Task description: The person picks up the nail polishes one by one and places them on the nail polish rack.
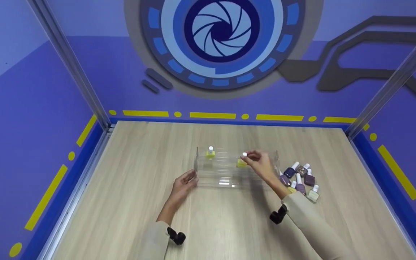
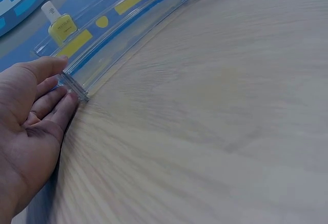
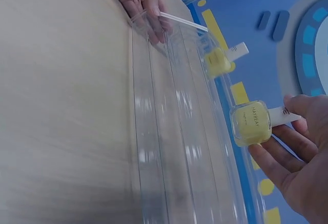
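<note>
A clear stepped plastic rack (image 1: 215,177) stands on the wooden table. At its left end my left hand (image 1: 183,187) grips the side panel, with the thumb and fingers at its edge in the left wrist view. My right hand (image 1: 260,166) pinches the white cap of a yellow nail polish bottle (image 3: 251,123), held upright at the rack's back tier. Whether its base touches the tier I cannot tell. Another yellow nail polish bottle (image 1: 210,154) stands on that back tier near the left end, also visible in the left wrist view (image 2: 62,28).
Right of the rack lies a loose group of several nail polish bottles, among them a dark blue bottle (image 1: 289,172), a purple bottle (image 1: 300,188) and a pale bottle (image 1: 313,195). My right forearm passes close to them. Blue printed walls (image 1: 211,104) border the table (image 1: 139,151).
</note>
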A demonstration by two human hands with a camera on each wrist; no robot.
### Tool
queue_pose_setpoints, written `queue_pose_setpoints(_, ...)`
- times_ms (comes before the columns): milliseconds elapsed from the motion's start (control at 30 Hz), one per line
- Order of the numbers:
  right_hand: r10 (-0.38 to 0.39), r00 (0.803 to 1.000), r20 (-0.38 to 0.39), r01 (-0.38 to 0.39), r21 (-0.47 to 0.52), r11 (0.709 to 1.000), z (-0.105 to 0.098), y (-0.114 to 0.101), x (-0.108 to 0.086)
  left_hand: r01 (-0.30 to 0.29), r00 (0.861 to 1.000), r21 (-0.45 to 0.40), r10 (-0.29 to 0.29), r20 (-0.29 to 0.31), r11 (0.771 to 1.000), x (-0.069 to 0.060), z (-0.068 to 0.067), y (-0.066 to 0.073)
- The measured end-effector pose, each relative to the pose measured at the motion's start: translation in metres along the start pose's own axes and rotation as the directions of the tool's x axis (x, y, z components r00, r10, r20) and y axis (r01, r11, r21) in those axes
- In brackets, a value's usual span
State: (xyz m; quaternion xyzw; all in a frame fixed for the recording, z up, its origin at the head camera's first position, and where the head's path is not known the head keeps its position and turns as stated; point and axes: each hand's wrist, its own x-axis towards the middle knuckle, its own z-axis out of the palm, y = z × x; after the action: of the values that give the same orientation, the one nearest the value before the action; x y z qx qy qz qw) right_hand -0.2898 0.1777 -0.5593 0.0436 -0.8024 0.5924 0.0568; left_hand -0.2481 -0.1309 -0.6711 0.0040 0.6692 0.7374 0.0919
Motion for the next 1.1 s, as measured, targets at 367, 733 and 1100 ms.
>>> queue_pose_setpoints(367, -0.034, 0.998, 0.057, 0.030, 0.066, 0.997, 0.034, -0.010, 0.002, 0.013, 1.000, 0.007, -0.013, -0.006, 1.000, 0.001, -0.001, 0.002)
queue_pose_setpoints(733, -0.097, 0.988, 0.120, 0.086, 0.091, 0.992, 0.063, -0.007, 0.008, 0.009, 1.000, -0.001, -0.009, 0.002, 1.000, 0.002, 0.000, 0.001)
queue_pose_setpoints(1100, -0.107, 0.985, 0.132, 0.106, 0.013, 0.994, 0.088, -0.006, 0.005, 0.021, 1.000, 0.006, -0.021, -0.021, 1.000, 0.000, 0.000, 0.001)
